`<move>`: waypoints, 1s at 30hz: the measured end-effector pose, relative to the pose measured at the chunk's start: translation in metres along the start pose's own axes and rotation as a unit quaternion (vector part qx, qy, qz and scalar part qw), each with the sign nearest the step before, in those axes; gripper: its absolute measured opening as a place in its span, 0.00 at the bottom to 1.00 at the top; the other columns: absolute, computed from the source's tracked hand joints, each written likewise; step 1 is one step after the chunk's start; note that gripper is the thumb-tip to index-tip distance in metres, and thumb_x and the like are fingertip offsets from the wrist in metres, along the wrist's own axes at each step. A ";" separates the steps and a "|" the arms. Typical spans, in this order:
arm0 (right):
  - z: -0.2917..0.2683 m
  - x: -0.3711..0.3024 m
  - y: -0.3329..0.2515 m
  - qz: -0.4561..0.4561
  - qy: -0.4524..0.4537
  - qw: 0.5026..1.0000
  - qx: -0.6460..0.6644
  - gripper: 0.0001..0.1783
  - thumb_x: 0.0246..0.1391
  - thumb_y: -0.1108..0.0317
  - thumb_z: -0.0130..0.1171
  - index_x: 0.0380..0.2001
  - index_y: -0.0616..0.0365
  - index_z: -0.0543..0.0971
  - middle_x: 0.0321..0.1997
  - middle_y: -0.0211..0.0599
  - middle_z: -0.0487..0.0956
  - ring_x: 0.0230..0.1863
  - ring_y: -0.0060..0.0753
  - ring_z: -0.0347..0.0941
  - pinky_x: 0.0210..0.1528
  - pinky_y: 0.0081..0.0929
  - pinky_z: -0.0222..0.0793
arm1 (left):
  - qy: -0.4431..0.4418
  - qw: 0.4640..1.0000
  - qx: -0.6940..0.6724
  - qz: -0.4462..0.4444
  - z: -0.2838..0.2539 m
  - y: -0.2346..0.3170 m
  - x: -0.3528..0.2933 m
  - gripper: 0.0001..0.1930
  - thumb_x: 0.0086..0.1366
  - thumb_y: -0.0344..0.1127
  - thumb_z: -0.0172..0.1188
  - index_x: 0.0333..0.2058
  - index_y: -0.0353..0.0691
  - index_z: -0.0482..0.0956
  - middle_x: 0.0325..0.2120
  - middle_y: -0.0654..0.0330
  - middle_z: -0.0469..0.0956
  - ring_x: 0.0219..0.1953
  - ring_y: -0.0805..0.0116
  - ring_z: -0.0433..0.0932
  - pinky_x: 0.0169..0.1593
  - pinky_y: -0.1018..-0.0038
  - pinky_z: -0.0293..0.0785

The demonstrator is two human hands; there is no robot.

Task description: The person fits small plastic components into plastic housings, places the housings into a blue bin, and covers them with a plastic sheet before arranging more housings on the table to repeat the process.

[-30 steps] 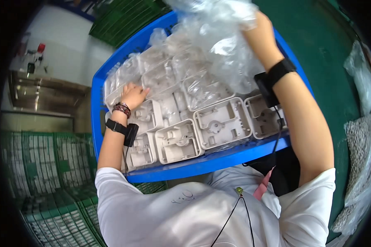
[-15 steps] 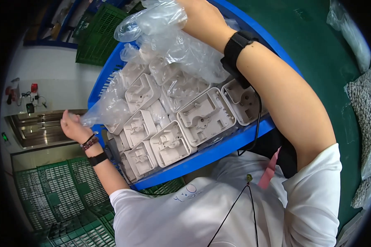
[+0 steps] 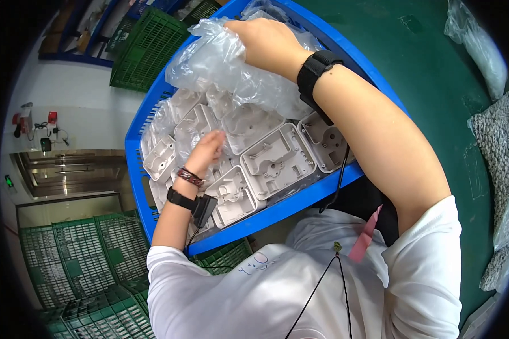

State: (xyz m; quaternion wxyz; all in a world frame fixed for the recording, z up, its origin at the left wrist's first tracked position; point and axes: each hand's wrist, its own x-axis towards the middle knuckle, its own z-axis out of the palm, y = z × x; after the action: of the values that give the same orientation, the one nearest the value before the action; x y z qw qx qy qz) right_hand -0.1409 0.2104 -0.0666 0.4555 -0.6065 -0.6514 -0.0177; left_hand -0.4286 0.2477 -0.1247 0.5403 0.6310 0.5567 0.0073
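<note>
The right hand (image 3: 268, 47) grips plastic (image 3: 206, 63), maybe keeping it off boxes (image 3: 280, 161) nearby; the left hand's (image 3: 207, 152) hold, I can't tell.

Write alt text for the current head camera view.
A person's right hand grips crumpled clear plastic over a blue crate of pale molded housings; the left hand, slightly blurred, is over the housings, contact unclear. Green crates stand at lower left.

Head-worn fisheye view, left of pair; faces down from near above blue basket (image 3: 283, 208).
</note>
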 end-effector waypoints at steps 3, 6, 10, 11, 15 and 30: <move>-0.004 0.002 0.006 -0.004 -0.007 0.997 0.073 0.21 0.36 0.73 0.56 0.40 0.50 0.75 0.33 0.42 0.76 0.36 0.46 0.72 0.38 0.38 0.68 | 0.274 0.958 -0.028 0.078 -0.032 0.015 -0.015 0.15 0.61 0.48 0.49 0.42 0.49 0.71 0.33 0.71 0.72 0.26 0.80 0.66 0.27 0.81 0.62; -0.005 0.004 -0.008 -0.021 -0.057 0.997 0.050 0.22 0.37 0.73 0.55 0.42 0.50 0.75 0.42 0.43 0.72 0.39 0.46 0.71 0.40 0.36 0.68 | 0.339 0.885 -0.214 0.237 -0.115 0.020 -0.037 0.16 0.60 0.43 0.48 0.40 0.38 0.71 0.35 0.62 0.72 0.33 0.71 0.69 0.38 0.73 0.67; -0.009 0.005 -0.009 -0.012 -0.099 0.994 0.035 0.23 0.38 0.72 0.56 0.43 0.50 0.75 0.52 0.42 0.65 0.44 0.46 0.69 0.45 0.33 0.67 | 0.515 0.761 -0.304 0.252 -0.123 0.060 -0.061 0.11 0.62 0.39 0.46 0.33 0.37 0.69 0.31 0.61 0.69 0.33 0.69 0.70 0.40 0.71 0.68; -0.008 0.005 -0.008 -0.004 -0.107 0.994 0.033 0.23 0.38 0.71 0.56 0.44 0.50 0.75 0.56 0.41 0.62 0.45 0.46 0.69 0.46 0.33 0.67 | 0.545 0.737 -0.280 0.285 -0.105 0.078 -0.070 0.10 0.63 0.39 0.45 0.32 0.38 0.68 0.30 0.61 0.68 0.33 0.68 0.69 0.40 0.72 0.67; -0.005 0.009 -0.019 -0.154 -0.053 0.964 0.211 0.22 0.38 0.69 0.59 0.42 0.53 0.75 0.57 0.42 0.60 0.45 0.44 0.69 0.48 0.32 0.66 | 0.222 0.829 -0.235 0.456 -0.051 0.124 -0.088 0.13 0.66 0.42 0.42 0.33 0.38 0.67 0.32 0.59 0.66 0.35 0.66 0.69 0.42 0.74 0.67; -0.054 0.059 0.097 0.047 0.294 0.953 -0.051 0.10 0.46 0.67 0.48 0.22 0.62 0.74 0.23 0.48 0.76 0.26 0.47 0.73 0.29 0.35 0.67 | 0.292 0.687 0.140 0.651 0.046 0.216 -0.012 0.21 0.65 0.50 0.39 0.41 0.37 0.70 0.42 0.57 0.70 0.41 0.66 0.69 0.47 0.73 0.64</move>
State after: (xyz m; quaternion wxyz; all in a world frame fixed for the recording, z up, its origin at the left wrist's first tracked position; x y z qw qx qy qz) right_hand -0.0228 0.2499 -0.0501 0.5954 -0.6270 -0.4578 -0.2069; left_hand -0.2554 0.2523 0.0120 0.1156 0.8691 0.1301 0.4631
